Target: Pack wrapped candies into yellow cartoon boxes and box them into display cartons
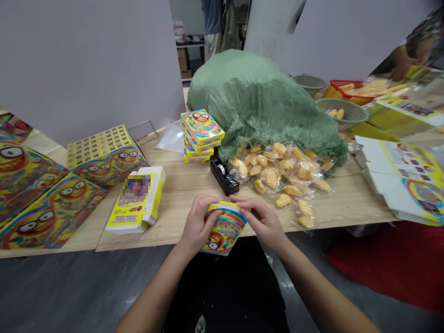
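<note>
A small yellow and blue printed carton [227,230] is held upright over the table's front edge, its cartoon face low on the front. My left hand [201,222] grips its left side, thumb across the front near the top. At the upper right corner, my right hand [262,219] pinches the carton's top edge between thumb and fingers. Just behind stands a black tape dispenser [225,178]. Several clear-wrapped yellow pieces [274,171] spill from a green woven sack [260,101]. A stack of matching cartons [202,134] rises left of the sack.
Flattened-looking unfilled cartons [137,201] lie on the left of the table. Larger printed boxes [104,159] stand farther left. At right are an open white-flapped box [402,180], a grey basket [343,113] and a red-rimmed tray [357,97]. Another person's hands [409,58] show at upper right.
</note>
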The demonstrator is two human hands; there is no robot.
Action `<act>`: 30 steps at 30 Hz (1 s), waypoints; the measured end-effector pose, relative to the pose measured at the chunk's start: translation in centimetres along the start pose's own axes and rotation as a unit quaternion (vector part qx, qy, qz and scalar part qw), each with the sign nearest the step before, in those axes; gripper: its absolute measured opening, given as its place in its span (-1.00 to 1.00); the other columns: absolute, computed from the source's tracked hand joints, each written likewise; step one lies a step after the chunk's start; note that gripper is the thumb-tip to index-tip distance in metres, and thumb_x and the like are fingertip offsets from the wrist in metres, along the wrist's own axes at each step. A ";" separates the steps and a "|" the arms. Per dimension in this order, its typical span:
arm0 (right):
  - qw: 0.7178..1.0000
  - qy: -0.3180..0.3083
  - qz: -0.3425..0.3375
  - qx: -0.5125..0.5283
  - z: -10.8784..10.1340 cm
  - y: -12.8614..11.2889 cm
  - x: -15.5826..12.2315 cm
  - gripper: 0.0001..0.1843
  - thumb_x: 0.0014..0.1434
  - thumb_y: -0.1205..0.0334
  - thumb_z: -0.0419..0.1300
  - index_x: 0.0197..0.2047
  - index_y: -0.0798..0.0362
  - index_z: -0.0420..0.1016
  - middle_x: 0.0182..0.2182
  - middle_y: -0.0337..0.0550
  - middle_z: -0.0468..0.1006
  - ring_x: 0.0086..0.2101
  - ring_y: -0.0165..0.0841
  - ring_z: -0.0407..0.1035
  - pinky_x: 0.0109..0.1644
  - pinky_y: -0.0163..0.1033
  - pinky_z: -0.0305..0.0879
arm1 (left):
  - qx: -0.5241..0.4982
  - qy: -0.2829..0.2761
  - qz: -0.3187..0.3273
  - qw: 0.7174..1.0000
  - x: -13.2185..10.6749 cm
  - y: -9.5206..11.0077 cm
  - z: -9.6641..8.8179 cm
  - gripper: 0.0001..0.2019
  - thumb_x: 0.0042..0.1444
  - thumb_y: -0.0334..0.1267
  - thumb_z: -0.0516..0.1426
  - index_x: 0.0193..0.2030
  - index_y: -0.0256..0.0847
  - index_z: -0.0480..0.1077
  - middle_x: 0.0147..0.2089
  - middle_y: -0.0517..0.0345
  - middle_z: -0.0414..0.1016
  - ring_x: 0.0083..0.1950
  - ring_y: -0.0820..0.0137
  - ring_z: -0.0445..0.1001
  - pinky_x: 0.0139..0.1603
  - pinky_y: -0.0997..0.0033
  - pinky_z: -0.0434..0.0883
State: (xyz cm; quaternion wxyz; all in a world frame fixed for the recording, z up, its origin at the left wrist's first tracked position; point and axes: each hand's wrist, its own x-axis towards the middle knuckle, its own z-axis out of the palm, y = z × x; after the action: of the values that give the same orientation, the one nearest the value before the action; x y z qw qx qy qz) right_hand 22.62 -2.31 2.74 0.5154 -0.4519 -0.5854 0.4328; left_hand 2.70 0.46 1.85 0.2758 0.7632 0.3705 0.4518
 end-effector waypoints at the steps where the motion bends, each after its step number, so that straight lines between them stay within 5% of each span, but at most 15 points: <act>1: 1.000 -0.001 0.004 -0.004 0.0 0.2 0.3 -0.83 0.22 0.10 0.18 -0.20 -0.02 0.52 -0.04 -0.04 0.58 0.00 -0.22 0.46 0.04 -0.07 0.43 | 0.014 0.006 0.023 1.000 -0.1 -0.6 0.3 -0.76 0.27 -0.30 0.05 0.07 -0.08 0.24 -0.06 0.09 0.33 -0.02 0.34 0.36 -0.01 0.31 0.35; 8: 0.983 -0.040 -0.115 -0.139 1.4 0.6 2.8 -0.84 0.23 0.20 0.15 -0.19 -0.04 0.56 -0.08 -0.04 0.60 -0.07 -0.25 0.49 0.03 -0.05 0.41 | 0.062 0.087 0.108 0.988 -1.3 -4.8 -0.2 -0.70 0.23 -0.38 0.09 0.08 -0.08 0.17 0.00 0.06 0.31 0.01 0.34 0.36 -0.02 0.23 0.38; 14: 0.954 -0.108 -0.223 -0.171 2.8 0.5 1.2 -0.79 0.21 0.31 0.15 -0.11 -0.06 0.53 0.03 0.00 0.53 0.03 -0.21 0.43 0.09 0.00 0.39 | 0.095 0.015 0.119 0.988 -4.0 -4.1 -3.8 -0.65 0.19 -0.42 0.12 0.06 0.00 0.20 0.13 0.03 0.31 0.09 0.30 0.40 -0.04 0.18 0.45; 22: 0.945 -0.074 -0.260 -0.182 3.1 2.2 0.1 -0.64 0.20 0.43 0.13 0.01 -0.10 0.50 0.10 0.01 0.47 0.09 -0.21 0.38 0.10 0.01 0.39 | 0.055 0.029 0.090 0.994 -4.4 -3.8 -3.4 -0.67 0.18 -0.48 0.11 0.01 0.00 0.27 0.14 0.08 0.32 0.12 0.33 0.39 -0.02 0.22 0.44; 26: 0.969 -0.082 -0.193 -0.130 3.1 2.5 -0.3 -0.66 0.22 0.34 0.14 0.05 -0.13 0.45 0.15 -0.03 0.42 0.13 -0.19 0.33 0.15 0.02 0.33 | 0.038 0.028 0.066 0.997 -4.2 -3.1 -3.6 -0.68 0.17 -0.50 0.11 0.00 -0.07 0.27 0.04 0.08 0.34 0.06 0.35 0.38 -0.01 0.26 0.42; 30: 0.992 0.114 0.049 -0.012 1.3 4.7 0.8 -0.63 0.20 0.06 0.16 0.05 -0.02 0.35 -0.05 -0.02 0.48 -0.14 -0.26 0.44 -0.10 -0.09 0.46 | 0.096 0.119 0.023 0.988 -3.2 -2.2 -3.6 -0.73 0.19 -0.47 0.10 0.00 -0.11 0.32 -0.02 0.08 0.32 0.04 0.34 0.35 0.03 0.27 0.36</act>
State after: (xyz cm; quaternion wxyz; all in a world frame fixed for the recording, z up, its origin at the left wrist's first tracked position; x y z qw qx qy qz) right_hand 21.63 -0.61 -1.82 0.5512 -0.5325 -0.5054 0.3964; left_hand -2.25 -0.59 0.28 0.1448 0.7349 0.4248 0.5084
